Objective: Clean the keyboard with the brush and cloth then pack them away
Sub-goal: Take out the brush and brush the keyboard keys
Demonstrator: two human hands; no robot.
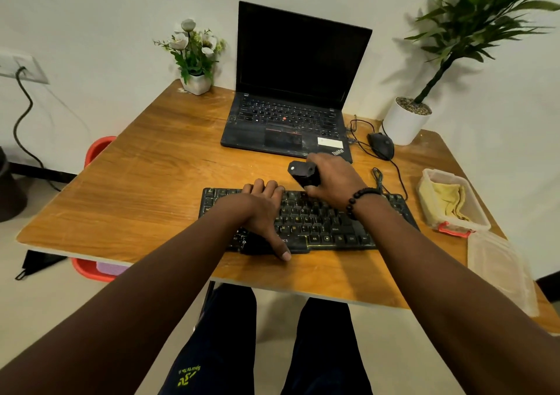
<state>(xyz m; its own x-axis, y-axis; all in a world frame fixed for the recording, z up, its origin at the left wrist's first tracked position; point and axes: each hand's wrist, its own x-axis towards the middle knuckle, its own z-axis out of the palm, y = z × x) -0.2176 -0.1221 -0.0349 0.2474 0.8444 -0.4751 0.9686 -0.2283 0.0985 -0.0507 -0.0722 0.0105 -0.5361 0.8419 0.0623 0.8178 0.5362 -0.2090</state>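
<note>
A black keyboard (pixel 321 222) lies on the wooden table (pixel 145 188) in front of me. My left hand (pixel 262 209) lies over its left half, fingers over the far edge and thumb at the near edge, holding it in place. My right hand (pixel 331 179) grips a black brush (pixel 303 174) by its handle above the keyboard's far edge, its bristles hidden behind the hand. A yellow cloth (pixel 445 200) sits inside a clear plastic container (pixel 454 228) at the right of the table.
The container's clear lid (pixel 500 270) lies near the table's right front corner. An open black laptop (pixel 291 91) stands behind the keyboard, with a wired mouse (pixel 381 145) to its right. A white flower pot (pixel 197 84) and a potted plant (pixel 406 123) stand at the back.
</note>
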